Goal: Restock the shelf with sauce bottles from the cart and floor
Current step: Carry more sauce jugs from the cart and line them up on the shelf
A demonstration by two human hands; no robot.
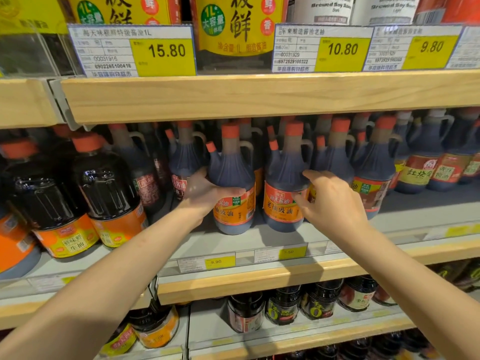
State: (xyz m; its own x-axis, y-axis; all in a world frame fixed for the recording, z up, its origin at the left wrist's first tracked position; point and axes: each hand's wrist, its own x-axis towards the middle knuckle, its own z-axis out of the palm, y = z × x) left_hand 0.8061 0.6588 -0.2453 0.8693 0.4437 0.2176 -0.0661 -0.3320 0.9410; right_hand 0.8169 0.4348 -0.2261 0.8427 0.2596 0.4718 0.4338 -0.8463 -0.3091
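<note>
Two dark sauce bottles with orange labels and red caps stand upright side by side at the front of the middle shelf [259,245]. My left hand [205,193] wraps the left bottle [232,178] from its left side, thumb across the label top. My right hand [330,198] has its fingers spread on the right side of the right bottle [285,175], touching its label. More bottles of the same kind fill the row behind them.
Large round soy bottles [104,188] crowd the shelf to the left. Red-labelled bottles [418,167] stand to the right. A wooden shelf edge [259,97] with price tags hangs just above the caps. Jars [246,313] fill the shelf below.
</note>
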